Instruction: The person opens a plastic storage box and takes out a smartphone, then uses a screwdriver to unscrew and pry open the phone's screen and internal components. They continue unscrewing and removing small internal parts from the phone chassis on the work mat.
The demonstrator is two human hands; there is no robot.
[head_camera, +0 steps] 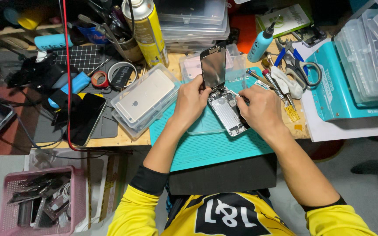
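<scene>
Over a teal work mat, the left hand is gripping an opened phone's raised screen while the right hand, fingers curled, is pinching a thin tool against the phone body.

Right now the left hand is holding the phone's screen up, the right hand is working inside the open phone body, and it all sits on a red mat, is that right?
Not quite: the mat is teal, not red, as the head view shows. The rest holds: the left hand props the screen up, and the right hand is at the open phone body.
</scene>
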